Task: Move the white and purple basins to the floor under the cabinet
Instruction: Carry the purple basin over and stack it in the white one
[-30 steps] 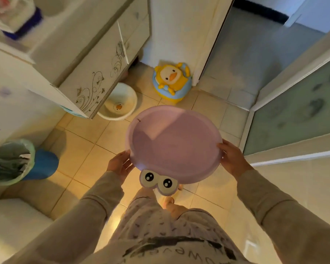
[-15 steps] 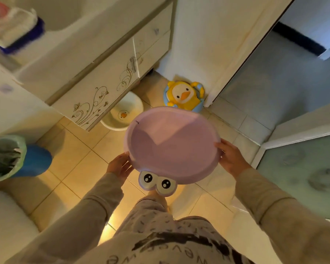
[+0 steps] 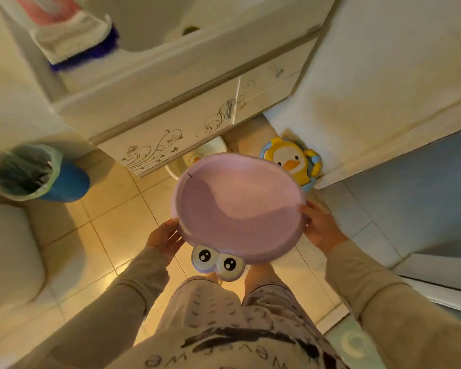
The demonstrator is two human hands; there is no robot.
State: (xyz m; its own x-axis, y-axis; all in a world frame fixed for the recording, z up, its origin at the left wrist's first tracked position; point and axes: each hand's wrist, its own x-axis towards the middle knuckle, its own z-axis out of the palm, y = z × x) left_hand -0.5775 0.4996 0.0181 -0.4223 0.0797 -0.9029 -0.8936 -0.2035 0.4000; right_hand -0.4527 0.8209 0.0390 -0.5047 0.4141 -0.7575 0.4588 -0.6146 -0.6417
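I hold a round purple basin [image 3: 240,206] with two cartoon eyes on its near rim, level and above the tiled floor. My left hand [image 3: 165,237] grips its left rim and my right hand [image 3: 321,227] grips its right rim. A white basin [image 3: 197,157] with a small duck print sits on the floor, half tucked under the cream cabinet [image 3: 176,129]; the purple basin hides its near part. The cabinet has swirl decoration and a metal handle.
A blue bin with a green liner [image 3: 37,173] stands at the left on the floor. A yellow duck potty [image 3: 293,161] leans in the corner by the white wall. A sink with a brush lies above the cabinet. A doorway opens at the right.
The view has turned left and closer to the cabinet. The purple basin stays in both hands and now covers part of the white basin. The grip is unchanged.
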